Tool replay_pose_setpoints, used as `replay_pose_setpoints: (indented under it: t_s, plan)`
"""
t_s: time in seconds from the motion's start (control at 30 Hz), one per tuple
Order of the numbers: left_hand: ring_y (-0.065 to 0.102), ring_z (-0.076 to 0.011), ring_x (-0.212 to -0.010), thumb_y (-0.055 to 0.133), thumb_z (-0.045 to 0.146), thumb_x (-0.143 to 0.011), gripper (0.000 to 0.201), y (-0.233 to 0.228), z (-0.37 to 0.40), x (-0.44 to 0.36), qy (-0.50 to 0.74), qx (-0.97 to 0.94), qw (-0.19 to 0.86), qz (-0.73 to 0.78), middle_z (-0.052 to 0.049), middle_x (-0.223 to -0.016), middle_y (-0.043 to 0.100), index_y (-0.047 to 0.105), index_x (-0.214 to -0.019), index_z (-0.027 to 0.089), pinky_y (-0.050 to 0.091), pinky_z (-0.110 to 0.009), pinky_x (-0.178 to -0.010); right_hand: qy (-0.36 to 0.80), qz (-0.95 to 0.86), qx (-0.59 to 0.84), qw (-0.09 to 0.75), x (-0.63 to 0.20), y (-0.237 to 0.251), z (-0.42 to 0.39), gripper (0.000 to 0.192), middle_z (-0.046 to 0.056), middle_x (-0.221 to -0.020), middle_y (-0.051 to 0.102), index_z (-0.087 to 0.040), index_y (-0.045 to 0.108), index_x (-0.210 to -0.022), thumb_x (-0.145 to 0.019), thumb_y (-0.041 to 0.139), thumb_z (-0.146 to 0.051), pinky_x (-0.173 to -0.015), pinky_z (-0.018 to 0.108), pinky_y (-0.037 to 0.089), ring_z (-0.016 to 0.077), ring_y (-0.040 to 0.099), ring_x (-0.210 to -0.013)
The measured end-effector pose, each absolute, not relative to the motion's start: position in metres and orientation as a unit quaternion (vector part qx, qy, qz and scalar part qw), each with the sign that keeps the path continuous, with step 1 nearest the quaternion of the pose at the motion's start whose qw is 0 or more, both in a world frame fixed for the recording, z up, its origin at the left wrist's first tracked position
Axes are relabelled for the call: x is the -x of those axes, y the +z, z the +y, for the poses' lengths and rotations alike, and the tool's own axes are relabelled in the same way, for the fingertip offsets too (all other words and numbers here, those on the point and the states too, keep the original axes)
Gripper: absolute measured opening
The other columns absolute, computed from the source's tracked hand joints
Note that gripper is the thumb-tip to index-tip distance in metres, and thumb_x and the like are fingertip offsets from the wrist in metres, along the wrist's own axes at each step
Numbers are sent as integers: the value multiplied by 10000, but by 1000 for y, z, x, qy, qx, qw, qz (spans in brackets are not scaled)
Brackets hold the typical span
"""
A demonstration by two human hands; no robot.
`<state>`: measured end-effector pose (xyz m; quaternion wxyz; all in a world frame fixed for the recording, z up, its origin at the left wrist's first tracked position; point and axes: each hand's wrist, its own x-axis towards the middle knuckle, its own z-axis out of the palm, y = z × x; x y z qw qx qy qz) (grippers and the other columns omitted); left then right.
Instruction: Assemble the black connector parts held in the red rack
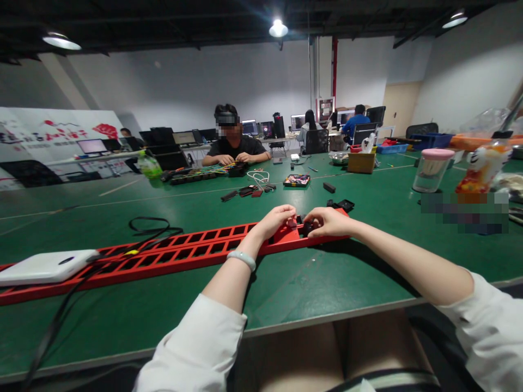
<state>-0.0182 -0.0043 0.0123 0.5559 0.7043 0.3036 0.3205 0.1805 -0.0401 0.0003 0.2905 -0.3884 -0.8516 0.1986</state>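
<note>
A long red slotted frame (212, 253) lies across the green table in front of me. Over its right end my left hand (278, 222) is closed, fingertips pinched together; what they hold, if anything, is too small to make out. My right hand (330, 222) is closed around a small black part (307, 228) at the same end, its fingers partly covering it. The two hands almost meet there. Just beyond my right hand lies an open black plastic piece (345, 205).
A white box-shaped device (49, 267) with a black cable (53, 321) rests on the frame's left part. Black and dark red pieces (249, 190), a small flat box (297, 181) and a pink-lidded jar (433, 170) stand farther back. Across the table a person (235, 147) handles wires.
</note>
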Motion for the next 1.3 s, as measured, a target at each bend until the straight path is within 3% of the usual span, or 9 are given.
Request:
replay_pose_setpoints:
  t_s: [0.5, 0.93, 1.1, 1.3]
  plan:
    - [432, -78, -491, 563, 288, -697, 180, 13, -3, 17, 331, -678, 588, 290, 14, -536, 486, 484, -644, 134, 315, -200, -508, 200, -851, 403, 270, -180, 1, -40, 398, 0, -724, 534, -149, 592, -880, -566, 673, -380, -536, 210, 349, 104, 454, -623]
    - [440, -78, -497, 509, 261, -693, 154, 14, -5, 16, 334, -678, 587, 292, 19, -557, 462, 478, -604, 139, 365, -217, -544, 186, -859, 384, 281, -182, -1, -37, 454, 9, -742, 543, -159, 616, -975, -584, 673, -384, -549, 211, 352, 108, 462, -632]
    - [487, -101, -567, 522, 257, -678, 120, 12, -4, 15, 318, -738, 487, 343, 8, -604, 515, 525, -681, 137, 395, -236, -599, 175, -867, 376, 276, -183, -1, -37, 456, 20, -755, 559, -160, 622, -993, -610, 652, -407, -551, 213, 356, 117, 479, -642]
    - [530, -175, -899, 563, 237, -661, 259, 9, -5, 14, 339, -800, 270, 415, -46, -950, 583, 561, -904, 147, 402, -287, -815, 180, -874, 363, 268, -183, 1, -39, 453, 30, -777, 569, -158, 622, -1017, -641, 627, -409, -566, 217, 368, 120, 487, -642]
